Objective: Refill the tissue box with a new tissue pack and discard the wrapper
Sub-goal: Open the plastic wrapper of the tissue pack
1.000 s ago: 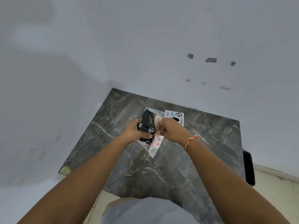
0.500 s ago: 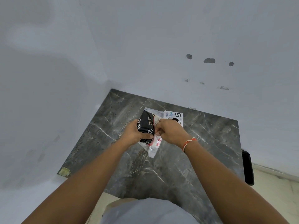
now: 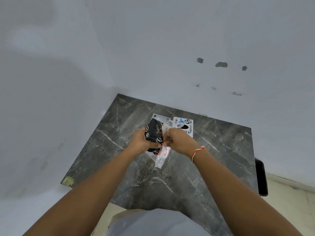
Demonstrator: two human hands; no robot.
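I hold a black tissue pack (image 3: 154, 132) with white round marks above the dark marble table (image 3: 213, 150). My left hand (image 3: 142, 142) grips the pack from the left side. My right hand (image 3: 180, 142) pinches the pack's clear wrapper (image 3: 162, 155), which has red print and hangs down below both hands. Behind my hands a white tissue box (image 3: 185, 126) with dark lettering and an oval slot lies on the table, partly hidden by my right hand.
The table stands in a corner between two grey-white walls. A black flat object (image 3: 261, 178) sticks out past the table's right edge. A yellowish sticker (image 3: 68, 181) marks the table's front left corner. Pale floor shows at the lower right.
Both hands stay together on the pack with only small finger shifts. The wrapper still hangs below them. The view has drifted slightly.
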